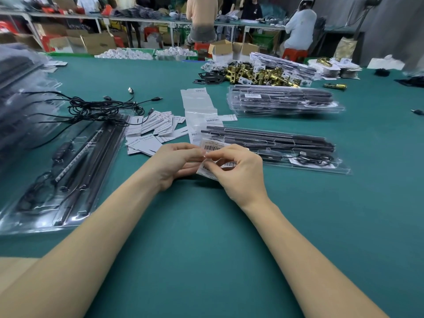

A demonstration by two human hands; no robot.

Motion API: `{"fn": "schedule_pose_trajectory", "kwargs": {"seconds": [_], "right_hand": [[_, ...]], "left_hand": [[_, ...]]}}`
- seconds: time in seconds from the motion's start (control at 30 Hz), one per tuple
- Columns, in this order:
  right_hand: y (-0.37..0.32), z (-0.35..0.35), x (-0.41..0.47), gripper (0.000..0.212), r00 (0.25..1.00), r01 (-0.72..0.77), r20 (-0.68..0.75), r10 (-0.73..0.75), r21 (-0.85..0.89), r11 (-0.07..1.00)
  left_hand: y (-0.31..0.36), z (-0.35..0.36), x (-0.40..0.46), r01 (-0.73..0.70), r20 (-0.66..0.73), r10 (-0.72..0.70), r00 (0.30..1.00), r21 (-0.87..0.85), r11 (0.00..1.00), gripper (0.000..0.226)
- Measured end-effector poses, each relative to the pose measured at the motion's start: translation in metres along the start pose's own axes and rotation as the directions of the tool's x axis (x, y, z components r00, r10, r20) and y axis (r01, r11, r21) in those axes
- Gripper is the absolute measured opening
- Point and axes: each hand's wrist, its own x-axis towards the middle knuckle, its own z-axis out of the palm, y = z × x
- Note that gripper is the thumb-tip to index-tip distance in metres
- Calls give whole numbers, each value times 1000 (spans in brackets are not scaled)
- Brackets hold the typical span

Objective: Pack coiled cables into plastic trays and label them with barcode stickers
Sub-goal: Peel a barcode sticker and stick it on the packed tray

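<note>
Green desk (206,226) surface: a barcode sticker strip (212,146) is pinched by the left hand (176,166) and right hand (238,173), just before the packed tray (298,154). One label should be peeled slowly, kept flat.

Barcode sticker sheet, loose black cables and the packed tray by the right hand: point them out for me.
barcode sticker sheet (212,146), head view, on the printed barcode above the fingers.
loose black cables (96,106), head view, middle of the tangle.
packed tray (286,143), head view, on the clear lid over the dark bars.

Hands (181,164) (238,173) together, fingertips pinching
</note>
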Motion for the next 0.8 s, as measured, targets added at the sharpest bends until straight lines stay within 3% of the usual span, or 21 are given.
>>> {"fn": "schedule_pose_trajectory", "kwargs": {"seconds": [0.57, 0.8], "right_hand": [[1, 1, 0, 9, 999, 0, -48, 1, 32, 999], [1, -2, 3, 13, 998, -63, 22, 62, 46, 997]], "left_hand": [[0, -2, 3, 26, -6, -26, 1000, -5, 1000, 17], [0, -4, 3, 33, -5, -33, 999, 2, 999, 15]]}}
